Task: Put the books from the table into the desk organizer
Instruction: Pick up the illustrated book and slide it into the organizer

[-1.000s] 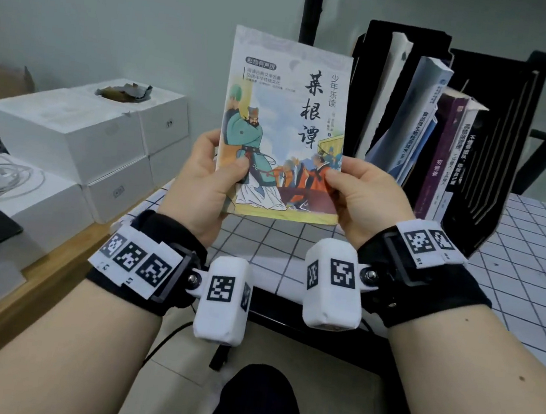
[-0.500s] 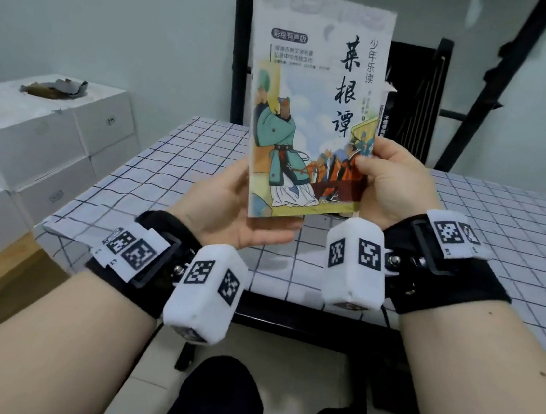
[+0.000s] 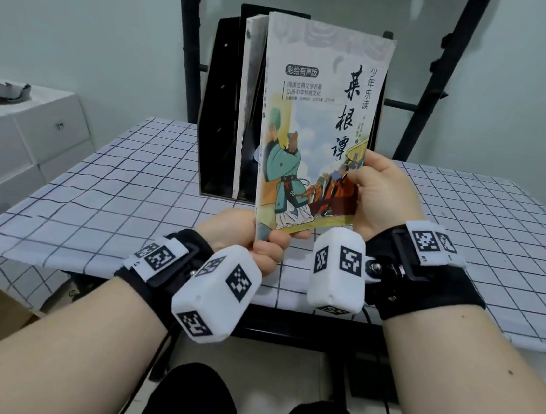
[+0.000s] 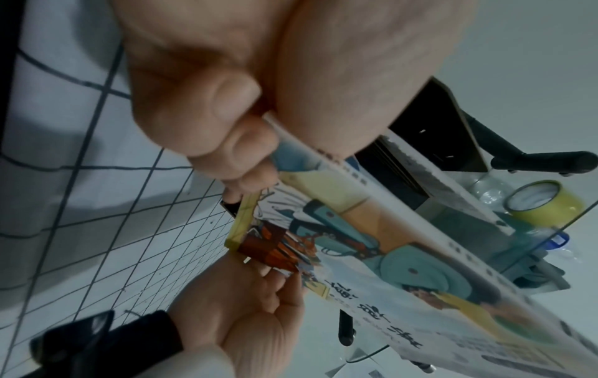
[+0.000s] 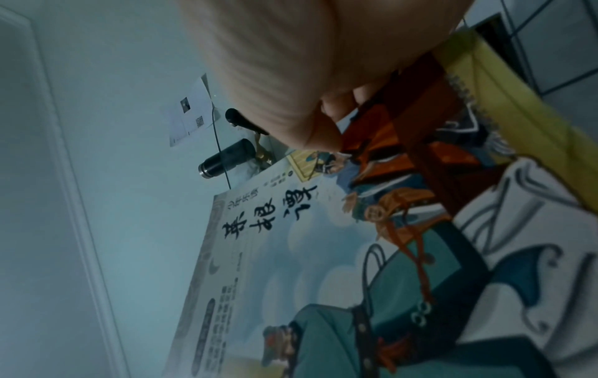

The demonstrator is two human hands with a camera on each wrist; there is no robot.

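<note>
I hold an illustrated paperback book (image 3: 322, 124) upright in front of the black desk organizer (image 3: 221, 98), cover toward me. My left hand (image 3: 260, 246) grips its lower left corner at the spine, thumb on the cover. My right hand (image 3: 379, 191) pinches the lower right edge. In the left wrist view the book (image 4: 372, 243) runs away from my curled fingers (image 4: 207, 122). The right wrist view shows the cover (image 5: 323, 255) under my thumb (image 5: 310, 128). A white-edged book (image 3: 244, 101) stands in the organizer, whose right part is hidden behind the held book.
The organizer stands on a table with a checked cloth (image 3: 113, 188), against a black metal frame (image 3: 188, 44). White boxes (image 3: 18, 130) are stacked to the left. A roll of yellow tape (image 4: 546, 202) lies on a glass surface beyond. My knees (image 3: 195, 402) are under the table edge.
The view has swung so the organizer now stands straight behind the book. My left hand has slid down to the book's bottom corner; the book sits more upright and closer to the organizer.
</note>
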